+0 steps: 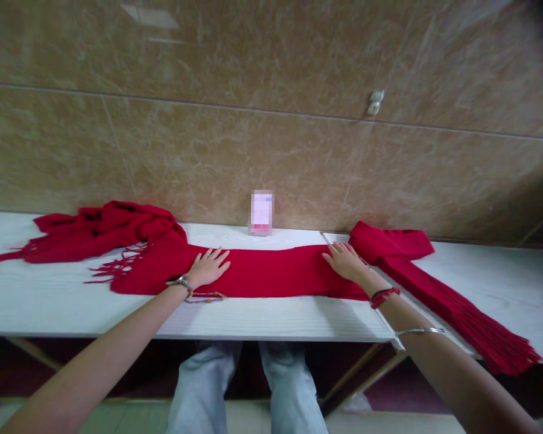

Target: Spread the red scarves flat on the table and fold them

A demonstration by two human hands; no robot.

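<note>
A red scarf [271, 272] lies flat and stretched out along the white table, its fringed end at the left. On its left part rests my left hand [208, 266], palm down with the fingers spread. My right hand [344, 261] is also palm down on the cloth, near the scarf's right part, fingers spread. Bunched red cloth [108, 229] lies behind and left of the fringe. Beyond my right hand, more red cloth [391, 241] is folded over, and a long fringed strip [461, 310] runs from it toward the front right.
The white table [271, 319] stands against a brown marble-patterned wall. A blurred-out upright card [261, 212] is at the wall behind the scarf. A small white hook [375, 102] is on the wall. A seam crosses the table near my right hand.
</note>
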